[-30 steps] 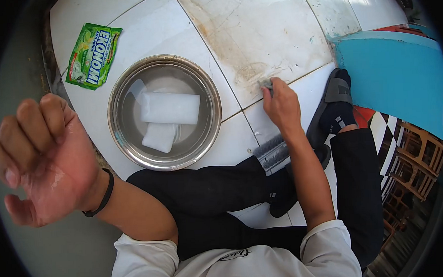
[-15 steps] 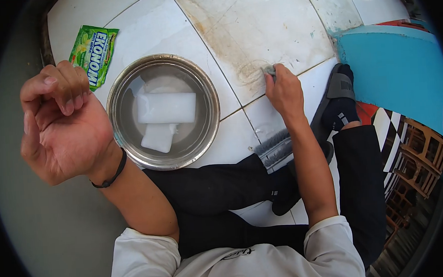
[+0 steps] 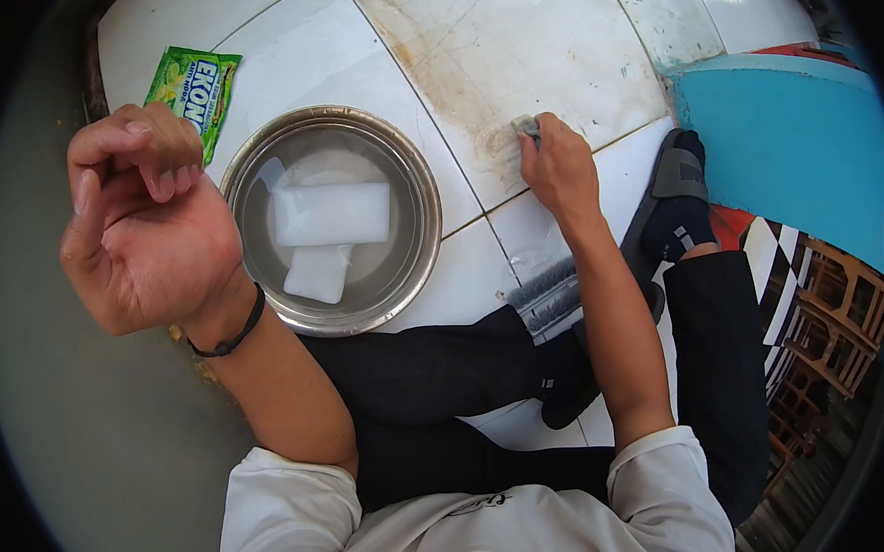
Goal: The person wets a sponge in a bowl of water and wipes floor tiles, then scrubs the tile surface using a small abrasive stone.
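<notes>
Stained tile [image 3: 511, 57], grey pad [image 3: 526, 126] in right hand [image 3: 563, 164]

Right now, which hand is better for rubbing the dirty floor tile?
Probably the right hand: it's at the stained tile, with a small grey pad in its fingers. The left hand looks empty and is raised, with the bowl between it and that tile.
</notes>
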### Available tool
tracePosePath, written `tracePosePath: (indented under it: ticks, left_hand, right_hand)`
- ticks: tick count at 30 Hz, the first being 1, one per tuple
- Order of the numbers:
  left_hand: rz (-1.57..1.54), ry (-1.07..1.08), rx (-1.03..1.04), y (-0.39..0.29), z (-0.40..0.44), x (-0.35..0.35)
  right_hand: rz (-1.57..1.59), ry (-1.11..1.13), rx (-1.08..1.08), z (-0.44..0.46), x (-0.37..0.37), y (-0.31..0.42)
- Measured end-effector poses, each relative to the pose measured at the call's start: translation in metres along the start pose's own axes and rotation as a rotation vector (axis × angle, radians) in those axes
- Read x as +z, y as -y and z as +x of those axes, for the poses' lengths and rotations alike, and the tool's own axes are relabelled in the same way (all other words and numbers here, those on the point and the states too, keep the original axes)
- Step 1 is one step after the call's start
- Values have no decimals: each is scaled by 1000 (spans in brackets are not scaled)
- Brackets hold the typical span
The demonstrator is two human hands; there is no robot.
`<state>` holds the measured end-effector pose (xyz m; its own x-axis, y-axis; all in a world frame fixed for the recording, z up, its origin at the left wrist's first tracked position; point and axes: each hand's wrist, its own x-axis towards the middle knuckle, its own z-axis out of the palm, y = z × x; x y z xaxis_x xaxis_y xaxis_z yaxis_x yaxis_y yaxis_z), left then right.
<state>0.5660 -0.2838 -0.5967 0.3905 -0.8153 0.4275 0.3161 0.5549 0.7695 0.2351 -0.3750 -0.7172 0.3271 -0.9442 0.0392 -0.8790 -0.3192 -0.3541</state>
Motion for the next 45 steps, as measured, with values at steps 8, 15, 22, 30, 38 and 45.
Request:
tracePosePath:
  ticks: [8, 15, 22, 30, 38, 45]
  left_hand:
    - [-13, -32, 7, 4, -2, -3]
    - [44, -82, 8, 9, -2, 2]
    - [6, -68, -1, 9, -2, 0]
    - [41, -116, -5, 13, -2, 5]
    - [31, -122, -34, 13, -4, 6]
    - [31, -165, -31, 17, -3, 4]
  right_hand:
    - [58, -33, -61, -47, -3, -4]
    - [31, 15, -39, -9, 7, 15]
    - [15, -5, -25, -43, -9, -16]
    - [101, 30, -50, -22, 11, 30]
    - [56, -54, -54, -15, 4, -7]
    - [168, 56, -114, -35, 22, 43]
